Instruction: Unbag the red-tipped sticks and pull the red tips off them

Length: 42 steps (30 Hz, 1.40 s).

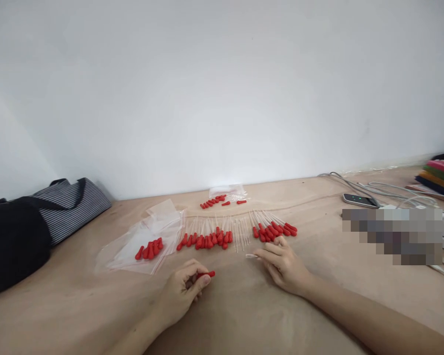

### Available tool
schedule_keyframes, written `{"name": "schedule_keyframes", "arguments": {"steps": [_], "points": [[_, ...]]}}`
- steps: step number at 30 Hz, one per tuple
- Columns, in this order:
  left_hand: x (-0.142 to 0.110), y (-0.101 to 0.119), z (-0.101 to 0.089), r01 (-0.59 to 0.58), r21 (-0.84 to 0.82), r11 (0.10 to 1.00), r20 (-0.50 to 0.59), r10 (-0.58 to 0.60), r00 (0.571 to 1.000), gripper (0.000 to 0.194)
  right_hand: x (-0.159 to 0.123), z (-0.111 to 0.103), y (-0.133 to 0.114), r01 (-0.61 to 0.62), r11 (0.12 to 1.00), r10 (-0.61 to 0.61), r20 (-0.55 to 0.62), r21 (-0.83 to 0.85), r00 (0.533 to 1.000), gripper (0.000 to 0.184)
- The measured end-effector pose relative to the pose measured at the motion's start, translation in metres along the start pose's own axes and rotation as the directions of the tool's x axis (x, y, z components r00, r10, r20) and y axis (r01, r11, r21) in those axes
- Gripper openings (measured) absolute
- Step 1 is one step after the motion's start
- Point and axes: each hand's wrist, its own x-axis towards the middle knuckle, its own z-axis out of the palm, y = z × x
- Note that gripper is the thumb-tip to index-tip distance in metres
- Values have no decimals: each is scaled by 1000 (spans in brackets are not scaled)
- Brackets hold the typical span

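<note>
Between the thumb and fingers of my left hand (185, 286) is a red rubber dropper bulb (211, 274), its narrow end pointing right. My right hand (283, 261) pinches a clear thin dropper tube (250, 256) whose end sticks out to the left. The two are apart. Beyond my hands lie droppers with red bulbs (209, 241) in one group and more capped droppers (276, 230) in another at the right. Bare clear tubes (240, 234) lie between these groups. Several loose red bulbs (150, 249) rest on clear plastic bags (133, 246) at the left.
Farther back, more red bulbs (210, 202) lie by a clear bag (227, 190) near the wall. A striped and black bag (74, 209) stands at the left. On the right are a small device with green lights (359, 200), cables (355, 185) and stacked coloured items (442, 175).
</note>
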Motion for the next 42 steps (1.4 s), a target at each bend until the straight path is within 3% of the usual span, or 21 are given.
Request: {"name": "schedule_keyframes", "arguments": {"steps": [4,8,10,12,14,15,17,21,27,32,38,42], "points": [[0,1,0,-60,113,992,-153,77,985,21,-1,13,1,-94,995,96,-88,20,992,41],[6,-5,-17,-29,266,963,-392,136,910,25,1,15,11,-177,983,184,-214,48,959,32],[8,-15,-39,38,309,950,-506,130,853,26,8,12,17,-255,967,243,-239,-20,940,25],[9,-27,-66,156,242,958,-637,36,770,31,20,10,22,-355,925,317,-240,-133,918,24],[8,-38,-90,277,115,954,-752,-98,652,31,34,12,23,-441,862,392,-221,-250,893,24],[7,-43,-100,342,75,937,-783,-157,602,29,42,15,23,-467,831,423,-202,-303,883,23],[6,-47,-113,475,47,879,-791,-257,555,22,54,23,23,-474,785,463,-130,-398,877,23],[3,-46,-119,619,17,785,-730,-414,544,20,68,38,21,-431,768,496,14,-475,868,20],[3,-52,-120,658,45,752,-712,-438,549,30,71,42,17,-401,759,522,110,-512,846,21],[0,-51,-122,680,78,729,-673,-465,575,32,68,43,13,-391,755,518,113,-526,848,20],[1,-37,-119,716,125,687,-715,-438,545,30,64,43,10,-386,770,493,88,-508,866,20],[2,-32,-116,734,180,655,-769,-372,520,28,56,32,13,-424,781,487,22,-458,873,23]]}}
